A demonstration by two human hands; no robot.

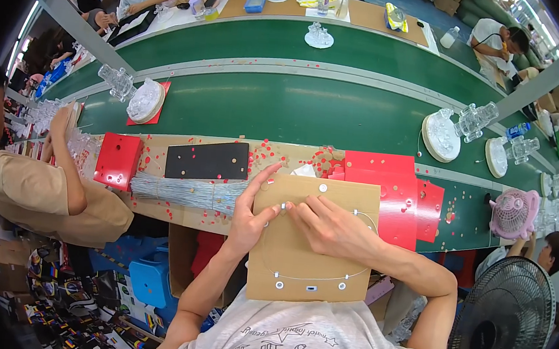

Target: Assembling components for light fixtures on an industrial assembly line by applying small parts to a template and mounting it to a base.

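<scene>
A brown cardboard panel (312,260) leans on my lap against the table edge. A thin white wire (307,279) curves round its face through small white clips (346,277), with round white pieces near the corners. My left hand (249,222) grips the panel's left edge; its index finger stretches up along it and its thumb touches the upper-left clip (283,207). Across the panel's upper part lies my right hand (328,225), its fingertips pinched beside that clip where the wire runs. My fingers hide the wire there.
Bundled grey-blue wires (188,193), a black panel (207,160), a red box (118,162) and red sheets (383,203) lie on the table. Clear plastic pieces on round white bases (441,135) stand on the green conveyor (265,107). A black fan (502,327) is at right; a co-worker (33,179) sits left.
</scene>
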